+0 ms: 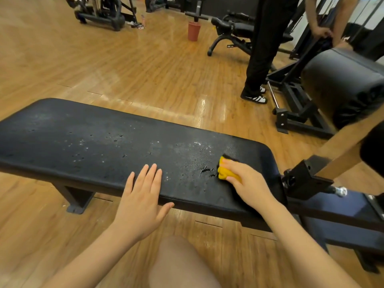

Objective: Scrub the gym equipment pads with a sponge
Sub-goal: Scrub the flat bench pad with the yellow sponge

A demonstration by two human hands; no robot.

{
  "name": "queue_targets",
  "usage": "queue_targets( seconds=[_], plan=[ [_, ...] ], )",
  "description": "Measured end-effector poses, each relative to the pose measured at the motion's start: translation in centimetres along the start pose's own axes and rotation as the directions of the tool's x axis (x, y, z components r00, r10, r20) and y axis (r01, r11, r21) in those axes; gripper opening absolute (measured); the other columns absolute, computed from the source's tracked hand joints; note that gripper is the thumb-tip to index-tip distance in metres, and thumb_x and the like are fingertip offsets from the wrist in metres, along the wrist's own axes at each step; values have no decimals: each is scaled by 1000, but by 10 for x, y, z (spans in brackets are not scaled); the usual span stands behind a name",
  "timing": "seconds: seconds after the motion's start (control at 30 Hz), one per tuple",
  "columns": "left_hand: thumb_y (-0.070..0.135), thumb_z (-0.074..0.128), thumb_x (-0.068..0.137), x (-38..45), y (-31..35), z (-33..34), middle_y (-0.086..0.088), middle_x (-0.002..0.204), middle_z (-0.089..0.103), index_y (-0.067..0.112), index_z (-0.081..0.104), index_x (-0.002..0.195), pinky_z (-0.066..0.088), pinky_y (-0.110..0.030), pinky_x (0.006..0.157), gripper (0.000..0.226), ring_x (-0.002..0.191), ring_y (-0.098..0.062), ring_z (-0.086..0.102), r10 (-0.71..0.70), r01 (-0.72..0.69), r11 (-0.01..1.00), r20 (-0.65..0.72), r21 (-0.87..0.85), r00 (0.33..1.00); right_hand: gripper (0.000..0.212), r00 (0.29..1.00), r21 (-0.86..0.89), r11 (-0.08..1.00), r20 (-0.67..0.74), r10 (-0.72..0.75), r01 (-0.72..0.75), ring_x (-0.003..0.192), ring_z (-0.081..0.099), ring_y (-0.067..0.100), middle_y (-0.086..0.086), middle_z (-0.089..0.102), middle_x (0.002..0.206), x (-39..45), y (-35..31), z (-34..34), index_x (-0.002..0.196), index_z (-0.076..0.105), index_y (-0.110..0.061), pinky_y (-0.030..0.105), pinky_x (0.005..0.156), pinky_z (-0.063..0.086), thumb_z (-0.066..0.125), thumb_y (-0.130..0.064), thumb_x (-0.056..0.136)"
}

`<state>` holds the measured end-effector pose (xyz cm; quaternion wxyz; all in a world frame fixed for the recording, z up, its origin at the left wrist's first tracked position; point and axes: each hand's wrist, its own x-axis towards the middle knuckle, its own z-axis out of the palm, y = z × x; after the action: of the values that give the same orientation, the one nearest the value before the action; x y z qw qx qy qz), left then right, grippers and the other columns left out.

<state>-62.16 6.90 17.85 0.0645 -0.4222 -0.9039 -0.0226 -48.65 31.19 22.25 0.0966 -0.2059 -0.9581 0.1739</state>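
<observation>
Right now your one sponge (225,171), yellow with a dark scrubbing face, sits on the black bench pad (104,142) near its right end, close to the rounded right edge and a little in from the near edge. Your right hand (247,183) grips it, fingers curled over the top and thumb along the near side, pressing it onto the pad. Small dark wet blots lie just left of the sponge, and pale specks and droplets are scattered across the middle of the pad.

Your left hand (141,202) lies flat with fingers straight, fingertips on the pad and palm over its near edge, thumb spread along the front. It stands left of the sponge, apart from it, holding nothing.

To the left of that hand the pad runs on, long and bare, to the picture's left border. At the right end the pad meets a black metal bracket (305,177) and frame, so room there is tight.

Beyond the far edge lies open wooden floor (104,59). On it you can count one reddish cup (193,31), standing upright well apart from the bench. One large black roller pad (340,84) sits at the right on its own frame, and one more black bench (234,32) stands farther back. Two other people stand at the upper right, one in black trousers (264,46) and striped shoes. Your bare knee (180,262) shows below, near the bench.
</observation>
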Motion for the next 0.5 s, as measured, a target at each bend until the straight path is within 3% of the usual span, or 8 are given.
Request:
queue_targets(
  seconds=[0.17,0.27,0.37,0.43,0.5],
  plan=[
    [61,32,80,1,2,4,-18,137,51,0,54,131,19,-47,107,82,129,-35,47,-2,2,1000,-30,-6,1000,44,981,51,980,-28,-193,194,124,40,0,-19,45,132,-51,-17,10,125,58,-25,22,104,33,48,-39,84],
    [60,33,80,1,2,3,-18,137,52,0,55,130,19,-48,106,81,128,-36,47,-6,6,1000,-30,-4,1000,47,981,43,981,-51,-187,189,126,31,-6,-23,39,134,-49,-19,8,126,56,-29,26,105,31,46,-46,83],
    [59,33,80,0,2,1,-18,137,52,-1,54,130,20,-48,106,81,128,-36,47,-8,8,1000,-30,-7,1000,45,987,56,985,2,-162,162,126,22,-10,-29,28,135,-40,-21,5,134,46,-33,19,106,21,54,-36,90],
    [59,33,80,-1,3,0,-18,137,52,-1,54,130,20,-48,106,81,128,-36,47,-9,9,1000,-21,-5,1000,46,993,89,990,30,-115,112,128,29,-4,-24,35,137,-26,-16,3,134,46,-30,21,107,24,58,-28,90],
    [59,33,80,0,3,0,-18,137,52,0,54,130,19,-47,106,81,128,-35,47,-12,12,1000,-15,-2,1000,43,997,126,989,16,-74,72,126,46,12,-8,52,135,-2,-9,-5,130,53,-23,31,107,34,61,-25,88]
  ],
)
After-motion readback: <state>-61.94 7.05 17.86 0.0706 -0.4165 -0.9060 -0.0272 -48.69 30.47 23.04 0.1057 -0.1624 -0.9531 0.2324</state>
